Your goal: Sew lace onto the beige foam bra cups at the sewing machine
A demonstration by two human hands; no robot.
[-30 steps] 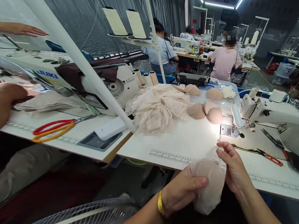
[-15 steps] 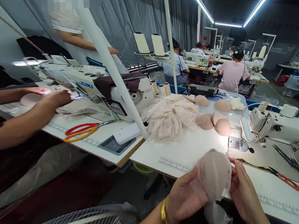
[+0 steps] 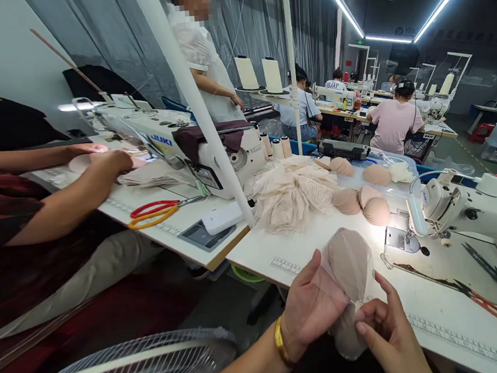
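A beige bra cup (image 3: 349, 262) covered in sheer whitish mesh is held over the table's front edge. My left hand (image 3: 315, 306), palm up with the thumb raised, holds it from the left; its fingertips are partly hidden behind the mesh. My right hand (image 3: 387, 325) is at the lower right of the cup, thumb and index side by side, pinching the mesh where it narrows. A second rounded part of the mesh piece (image 3: 351, 335) hangs below, between my hands. Right of them stands a white sewing machine (image 3: 457, 207) with its lamp lit.
Stacked beige cups (image 3: 376, 211) and a heap of cream lace (image 3: 296, 196) lie behind my hands. Black-and-orange scissors (image 3: 483, 301) rest at the right. A fan (image 3: 129, 368) stands lower left. At the left table a co-worker's hands (image 3: 112, 161) work beside red-and-yellow scissors (image 3: 154, 213).
My right hand has moved down from the cup's right edge to the narrow mesh below it. The cup has tilted and shifted slightly up. The view has swung a little left.
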